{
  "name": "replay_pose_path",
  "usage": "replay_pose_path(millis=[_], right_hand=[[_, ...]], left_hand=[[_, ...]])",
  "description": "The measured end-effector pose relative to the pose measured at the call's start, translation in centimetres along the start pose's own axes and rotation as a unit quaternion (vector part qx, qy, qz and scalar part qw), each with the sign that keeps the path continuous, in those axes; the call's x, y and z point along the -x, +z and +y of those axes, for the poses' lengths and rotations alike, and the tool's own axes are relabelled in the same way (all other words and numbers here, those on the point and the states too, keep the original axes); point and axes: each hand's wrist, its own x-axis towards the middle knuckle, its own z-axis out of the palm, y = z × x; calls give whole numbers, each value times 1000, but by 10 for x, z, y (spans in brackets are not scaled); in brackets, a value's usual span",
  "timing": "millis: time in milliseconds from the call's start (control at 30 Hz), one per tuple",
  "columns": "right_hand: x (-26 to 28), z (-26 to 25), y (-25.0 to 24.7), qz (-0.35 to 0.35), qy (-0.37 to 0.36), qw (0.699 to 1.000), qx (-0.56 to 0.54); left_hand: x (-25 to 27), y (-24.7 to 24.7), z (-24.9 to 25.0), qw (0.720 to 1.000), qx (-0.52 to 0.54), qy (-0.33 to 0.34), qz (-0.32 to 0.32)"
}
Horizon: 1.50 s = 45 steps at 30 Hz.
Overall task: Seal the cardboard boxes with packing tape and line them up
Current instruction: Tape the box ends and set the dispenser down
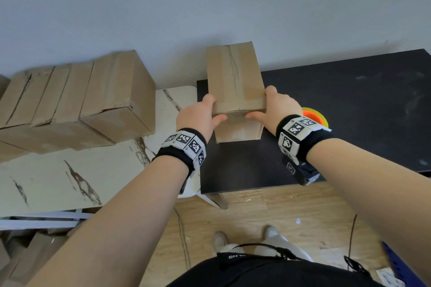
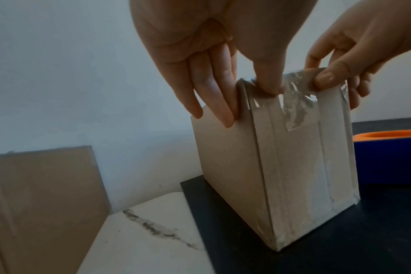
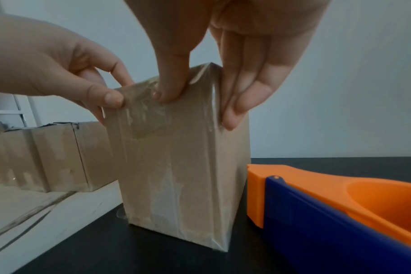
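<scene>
Taped cardboard box (image 1: 234, 81) upright at the black table's (image 1: 349, 105) left edge, left hand (image 1: 198, 116) and right hand (image 1: 277, 109) both gripping its near top edge, thumbs pressing tape (image 2: 296, 103), orange-blue tape dispenser (image 3: 340, 213) just beside

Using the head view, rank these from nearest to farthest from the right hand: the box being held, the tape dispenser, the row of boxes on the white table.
1. The held box: gripped by the right hand, on the black table.
2. The tape dispenser: just right of that hand, partly hidden behind the wrist.
3. The row of boxes: far left, on the white table, beyond the left hand.
</scene>
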Motion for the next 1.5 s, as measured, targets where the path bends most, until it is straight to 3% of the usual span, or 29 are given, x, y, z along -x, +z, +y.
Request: replay_pose_path(millis=[267, 433, 500, 600, 733, 833, 933, 1067, 1200, 1367, 1500], right_hand=[[-4, 21, -6, -32, -37, 994, -94], [2, -5, 2, 24, -30, 998, -39], [10, -19, 7, 31, -36, 999, 16], [14, -28, 15, 13, -17, 997, 68], [6, -27, 15, -14, -54, 997, 57], [-3, -24, 6, -57, -129, 987, 80], [-7, -21, -3, -74, -153, 981, 94], [-3, -24, -6, -35, -124, 984, 122], [-4, -27, 0, 20, -84, 988, 131], [-10, -29, 4, 26, -57, 998, 11], [-14, -28, 1, 6, -57, 996, 66]], left_hand=[[13, 1, 4, 1000, -8, 25, 0], [29, 5, 11, 994, 86, 64, 8], [28, 2, 8, 990, 133, 47, 31], [22, -2, -6, 976, 203, -30, 73], [10, -5, -28, 974, 177, -81, 119], [3, -6, -39, 973, 146, -148, 96], [-1, -7, -52, 968, 150, -194, 61], [2, -4, -61, 962, 220, -162, 25], [7, -2, -62, 972, 189, -137, 35], [10, -4, -71, 972, 185, -144, 33], [5, -13, -78, 977, 164, -137, 21]])
